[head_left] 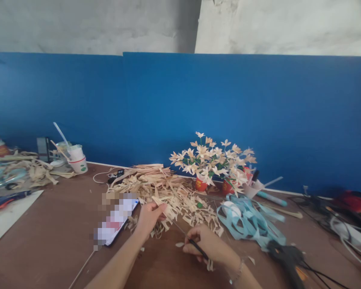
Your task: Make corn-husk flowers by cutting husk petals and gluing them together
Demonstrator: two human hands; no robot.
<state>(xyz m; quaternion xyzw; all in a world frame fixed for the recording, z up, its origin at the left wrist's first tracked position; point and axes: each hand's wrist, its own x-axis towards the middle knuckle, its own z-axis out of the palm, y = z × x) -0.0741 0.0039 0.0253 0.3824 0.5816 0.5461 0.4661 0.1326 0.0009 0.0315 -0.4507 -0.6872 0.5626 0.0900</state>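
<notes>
My left hand (150, 218) reaches in from the lower left, thumb and fingers closed on a pale dried-husk strip (167, 209) at the near edge of the heap. To the right and closer to me, my right hand (201, 243) is wrapped round a slim black-handled tool (198, 249). A thin line, perhaps its blade or tip, points from the fingers toward my left hand; its exact kind is unclear. Beneath and beyond both hands spreads a pile of cut husk pieces (156, 182). A small pale petal-shaped scrap (179, 244) lies beside my right fingers.
Husk flowers (207, 154) stand in red cups (201, 184) behind the pile. On the right are tangled light-blue ribbon (243, 220), a black glue gun (285, 261) and cables. A phone (120, 220) lies left of my hand, with white cups (78, 162) farther back. A blue panel (108, 104) borders the table.
</notes>
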